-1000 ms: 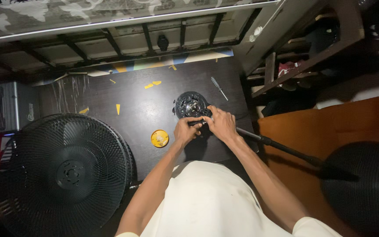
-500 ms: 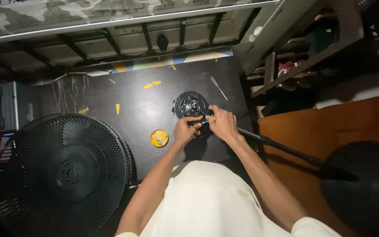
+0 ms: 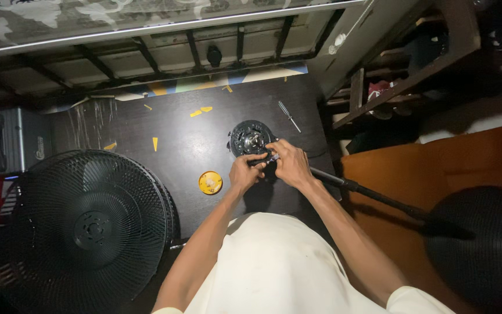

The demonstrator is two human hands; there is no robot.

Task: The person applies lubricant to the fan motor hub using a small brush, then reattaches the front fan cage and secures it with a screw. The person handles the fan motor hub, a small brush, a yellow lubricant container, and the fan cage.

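Dim, warm light falls from above onto the dark tabletop [image 3: 181, 145], leaving a soft sheen beside the round yellow cap [image 3: 210, 182] and faint shadows under the hands [image 3: 271, 166], while everything far from the tabletop sinks into murky, grainy black, with wide-angle bending of lines at the edges.
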